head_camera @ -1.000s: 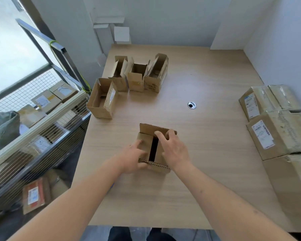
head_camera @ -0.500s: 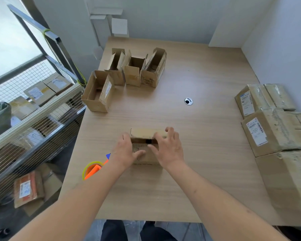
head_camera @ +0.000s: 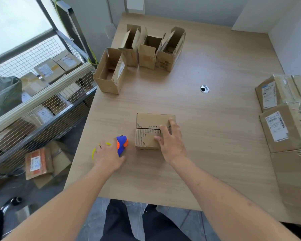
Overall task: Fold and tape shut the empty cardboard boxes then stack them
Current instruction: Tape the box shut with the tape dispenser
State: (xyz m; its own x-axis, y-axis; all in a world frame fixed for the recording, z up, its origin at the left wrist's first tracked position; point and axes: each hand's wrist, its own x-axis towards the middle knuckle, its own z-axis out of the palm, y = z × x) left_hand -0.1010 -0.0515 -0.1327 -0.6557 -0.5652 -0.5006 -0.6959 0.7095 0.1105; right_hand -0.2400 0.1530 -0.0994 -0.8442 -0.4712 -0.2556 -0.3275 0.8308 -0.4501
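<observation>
The right hand (head_camera: 170, 141) lies flat on top of the small brown cardboard box with folded flaps (head_camera: 151, 131), fingers straight and slightly spread, pressing the two top flaps down where they meet along a seam. The box sits on the light wood-grain table (head_camera: 215, 153), near the front edge and roughly central. Its flaps are closed, and torn patches along the seam expose the corrugated layer.

The left hand (head_camera: 109, 154) rests over the blue, orange and yellow plastic tape dispenser (head_camera: 121, 145), which sits on the table just left of the box, close to the table's left edge. The fingers curl over the dispenser body; the blue and orange part projects beyond the fingers toward the box, and a yellow arc shows at the hand's left side. Hand and box are apart.

At the far left of the table stand four open brown cardboard boxes (head_camera: 139, 54) with flaps raised: three in a row, touching or nearly so, and one in front of them at the left. A round metal cable grommet (head_camera: 204, 88) sits in the tabletop to the right of centre. Along the right edge rest large sealed cardboard parcels with white shipping labels (head_camera: 283, 119), stacked against each other. Left of the table a wire-mesh metal rack (head_camera: 33, 94) holds further labelled parcels.
</observation>
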